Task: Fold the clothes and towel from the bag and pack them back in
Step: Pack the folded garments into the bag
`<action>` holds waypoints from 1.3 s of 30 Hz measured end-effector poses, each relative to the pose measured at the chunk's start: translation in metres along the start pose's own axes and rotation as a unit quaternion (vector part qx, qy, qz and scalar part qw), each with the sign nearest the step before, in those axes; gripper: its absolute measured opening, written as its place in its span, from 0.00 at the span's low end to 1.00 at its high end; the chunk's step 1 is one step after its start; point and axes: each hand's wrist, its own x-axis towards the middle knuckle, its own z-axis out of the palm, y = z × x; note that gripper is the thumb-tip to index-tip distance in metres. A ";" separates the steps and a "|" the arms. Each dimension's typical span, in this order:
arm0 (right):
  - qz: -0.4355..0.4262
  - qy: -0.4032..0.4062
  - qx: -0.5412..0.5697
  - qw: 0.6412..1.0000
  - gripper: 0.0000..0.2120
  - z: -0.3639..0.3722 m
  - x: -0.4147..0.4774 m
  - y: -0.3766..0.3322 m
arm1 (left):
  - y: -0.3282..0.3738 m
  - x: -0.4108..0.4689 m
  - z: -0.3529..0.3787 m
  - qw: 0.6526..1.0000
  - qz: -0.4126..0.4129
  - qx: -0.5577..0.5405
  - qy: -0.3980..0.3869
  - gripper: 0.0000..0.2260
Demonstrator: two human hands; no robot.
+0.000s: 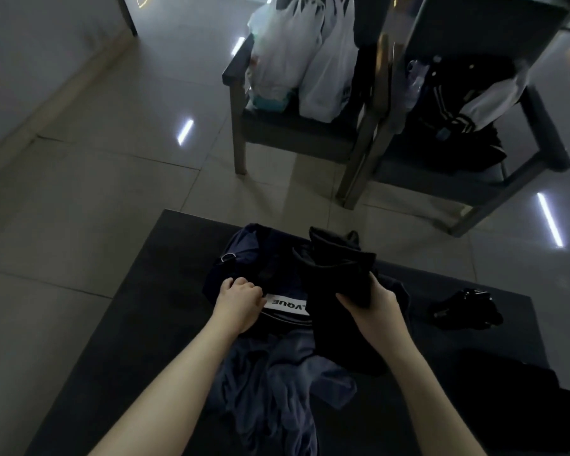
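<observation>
Left hand: we see its fingers curled on the near edge of the dark navy fabric bag, beside the bag's white label, centre of the frame.
Right hand: clamped on the lower end of a folded black cloth garment, which it holds upright over the bag's right half.
Bag: lies on the dark flat table.
Crumpled blue-grey garment: lower centre, on the table just below the bag.
Flat black folded cloth: lower right.
Small black item: right of the bag; we cannot tell what it is.
White plastic bags: on a chair, top centre.
</observation>
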 end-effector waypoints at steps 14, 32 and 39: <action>0.065 -0.003 -0.088 0.994 0.22 0.054 0.000 0.044 | 0.007 0.078 0.016 0.975 0.025 0.217 -0.039 0.19; 0.095 0.005 -0.062 0.993 0.19 0.044 -0.008 0.046 | 0.002 0.115 -0.015 0.994 0.102 0.040 0.009 0.11; 0.055 -0.024 -0.101 0.993 0.22 0.027 -0.011 0.029 | 0.018 0.133 -0.092 0.986 0.011 -0.133 0.097 0.10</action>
